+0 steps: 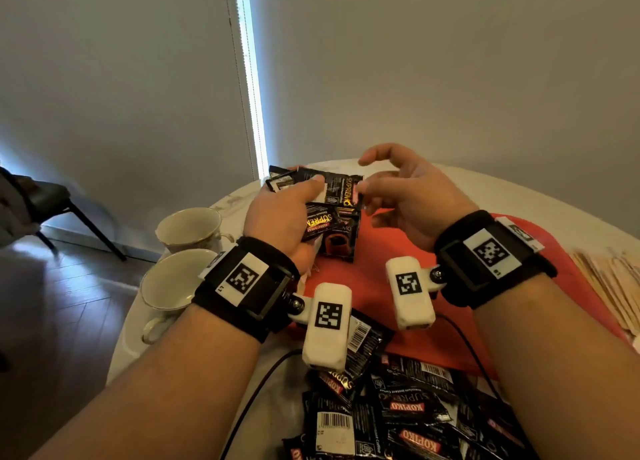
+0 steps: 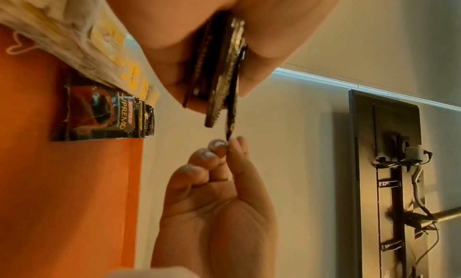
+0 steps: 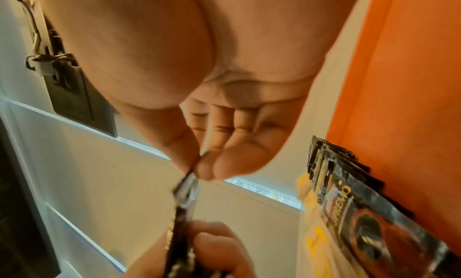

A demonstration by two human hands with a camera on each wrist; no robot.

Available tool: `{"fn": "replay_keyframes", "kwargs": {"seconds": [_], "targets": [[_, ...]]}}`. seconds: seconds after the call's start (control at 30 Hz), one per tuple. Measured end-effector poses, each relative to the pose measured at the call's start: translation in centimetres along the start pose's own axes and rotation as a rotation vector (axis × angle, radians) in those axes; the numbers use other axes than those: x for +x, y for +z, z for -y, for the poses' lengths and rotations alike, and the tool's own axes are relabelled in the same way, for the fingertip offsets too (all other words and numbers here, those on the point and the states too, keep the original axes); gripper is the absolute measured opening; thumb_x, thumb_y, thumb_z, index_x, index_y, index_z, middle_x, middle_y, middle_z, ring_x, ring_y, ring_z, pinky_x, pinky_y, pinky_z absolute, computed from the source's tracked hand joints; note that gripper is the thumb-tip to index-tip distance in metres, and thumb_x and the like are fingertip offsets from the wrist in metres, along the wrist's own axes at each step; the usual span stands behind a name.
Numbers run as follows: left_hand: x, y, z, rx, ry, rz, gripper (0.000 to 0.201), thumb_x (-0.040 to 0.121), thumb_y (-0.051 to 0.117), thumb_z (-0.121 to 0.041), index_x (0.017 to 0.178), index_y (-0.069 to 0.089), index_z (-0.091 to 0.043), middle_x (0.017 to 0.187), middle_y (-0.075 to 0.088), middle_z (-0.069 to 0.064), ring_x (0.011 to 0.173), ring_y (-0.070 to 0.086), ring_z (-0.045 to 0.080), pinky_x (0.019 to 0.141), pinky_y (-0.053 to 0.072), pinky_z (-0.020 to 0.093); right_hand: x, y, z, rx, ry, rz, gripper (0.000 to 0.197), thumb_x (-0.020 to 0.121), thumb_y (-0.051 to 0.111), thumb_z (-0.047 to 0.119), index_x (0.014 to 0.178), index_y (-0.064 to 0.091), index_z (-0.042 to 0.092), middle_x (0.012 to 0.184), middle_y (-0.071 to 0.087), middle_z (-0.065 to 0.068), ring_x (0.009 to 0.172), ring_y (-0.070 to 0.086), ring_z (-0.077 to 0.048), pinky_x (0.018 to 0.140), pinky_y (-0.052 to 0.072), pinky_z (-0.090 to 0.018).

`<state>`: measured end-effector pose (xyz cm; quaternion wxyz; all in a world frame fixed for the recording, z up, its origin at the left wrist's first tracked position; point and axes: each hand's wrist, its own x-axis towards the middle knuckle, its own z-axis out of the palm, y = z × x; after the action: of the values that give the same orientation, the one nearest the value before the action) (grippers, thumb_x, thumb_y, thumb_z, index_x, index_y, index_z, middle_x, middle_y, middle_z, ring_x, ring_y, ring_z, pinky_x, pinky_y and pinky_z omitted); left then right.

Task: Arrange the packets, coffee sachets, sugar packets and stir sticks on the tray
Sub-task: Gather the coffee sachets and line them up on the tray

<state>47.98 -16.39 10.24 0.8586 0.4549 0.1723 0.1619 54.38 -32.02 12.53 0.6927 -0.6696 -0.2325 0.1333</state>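
the left hand (image 1: 280, 213) clamps a fan of black foil coffee sachets (image 1: 332, 186) above the flat orange tray (image 1: 391, 251); the right hand (image 1: 408, 196) pinches one. a few sachets lie on the tray at 12 o'clock (image 1: 337, 238); the loose heap at 6 o'clock (image 1: 398, 414) and the pale wooden stir sticks at 3 o'clock (image 1: 609, 286) wait on the desk (image 1: 221, 203).

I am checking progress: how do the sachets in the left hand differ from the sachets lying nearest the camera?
The held sachets form a gripped stack in the air above the red tray; the near sachets lie loose, overlapping on the table. The right hand pinches one held sachet; nothing touches the near sachets. Both are black Kopiko sachets.
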Motion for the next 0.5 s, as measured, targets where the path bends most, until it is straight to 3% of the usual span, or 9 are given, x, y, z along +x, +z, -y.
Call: {"fn": "replay_keyframes", "kwargs": {"seconds": [0.07, 0.13, 0.2, 0.27, 0.33, 0.4, 0.5], "targets": [[-0.2, 0.3, 0.0, -0.026, -0.016, 0.004, 0.035, 0.092, 0.07, -0.001, 0.125, 0.063, -0.002, 0.108, 0.076, 0.025, 0.093, 0.076, 0.043, 0.086, 0.06, 0.061, 0.1, -0.2, -0.1, -0.012, -0.07, 0.016, 0.03, 0.091, 0.052, -0.011, 0.099, 0.069, 0.011, 0.082, 0.065, -0.007, 0.068, 0.059, -0.019, 0.054, 0.053, -0.03], [-0.2, 0.3, 0.0, -0.04, -0.007, -0.014, 0.033, 0.091, 0.067, 0.002, 0.123, 0.064, -0.004, 0.109, 0.075, 0.026, 0.092, 0.077, 0.042, 0.08, 0.063, 0.055, 0.1, -0.1, -0.4, -0.082, -0.104, 0.047, 0.037, 0.082, 0.051, -0.011, 0.096, 0.076, 0.013, 0.092, 0.071, -0.011, 0.078, 0.064, -0.019, 0.063, 0.058, -0.034], [-0.1, 0.2, 0.0, -0.069, 0.008, -0.002, 0.035, 0.092, 0.064, 0.006, 0.124, 0.065, -0.008, 0.11, 0.075, 0.025, 0.091, 0.077, 0.041, 0.074, 0.064, 0.052, 0.2, -0.1, -0.7, -0.187, -0.162, 0.065, 0.034, 0.076, 0.061, 0.001, 0.098, 0.078, 0.02, 0.098, 0.072, -0.02, 0.084, 0.066, -0.022, 0.076, 0.062, -0.041], [0.0, 0.1, 0.0, -0.071, 0.026, 0.027, 0.038, 0.092, 0.063, 0.007, 0.125, 0.067, -0.012, 0.107, 0.076, 0.02, 0.083, 0.078, 0.036, 0.071, 0.064, 0.049, 0.3, -0.1, -0.8, -0.232, -0.235, 0.033, 0.021, 0.078, 0.075, 0.013, 0.096, 0.08, 0.023, 0.097, 0.069, -0.016, 0.088, 0.064, -0.022, 0.082, 0.06, -0.043], [-0.2, 0.2, 0.0, -0.065, 0.035, 0.07, 0.034, 0.094, 0.067, 0.002, 0.124, 0.068, -0.013, 0.104, 0.076, 0.019, 0.078, 0.077, 0.032, 0.072, 0.064, 0.049, 0.5, -0.1, -0.8, -0.137, -0.243, -0.027, 0.012, 0.088, 0.075, 0.008, 0.098, 0.077, 0.015, 0.098, 0.07, -0.006, 0.09, 0.066, -0.017, 0.079, 0.059, -0.038], [-0.7, 0.5, -0.2, -0.075, 0.043, 0.089, 0.033, 0.09, 0.078, -0.014, 0.121, 0.067, -0.012, 0.11, 0.075, 0.022, 0.087, 0.077, 0.037, 0.084, 0.062, 0.057, 0.6, 0.0, -0.6, -0.062, -0.234, -0.099, 0.009, 0.093, 0.068, 0.003, 0.1, 0.073, 0.008, 0.09, 0.072, -0.003, 0.082, 0.068, -0.01, 0.067, 0.059, -0.029], [-1.1, 0.6, -0.3, -0.067, 0.053, 0.121, 0.064, 0.075, 0.089, -0.029, 0.127, 0.062, -0.004, 0.116, 0.074, 0.025, 0.102, 0.074, 0.044, 0.094, 0.055, 0.068, 0.6, -0.3, -0.3, -0.092, -0.256, -0.183, 0.005, 0.093, 0.07, 0.006, 0.095, 0.073, 0.009, 0.079, 0.072, 0.001, 0.069, 0.065, -0.008, 0.058, 0.054, -0.025]]}}
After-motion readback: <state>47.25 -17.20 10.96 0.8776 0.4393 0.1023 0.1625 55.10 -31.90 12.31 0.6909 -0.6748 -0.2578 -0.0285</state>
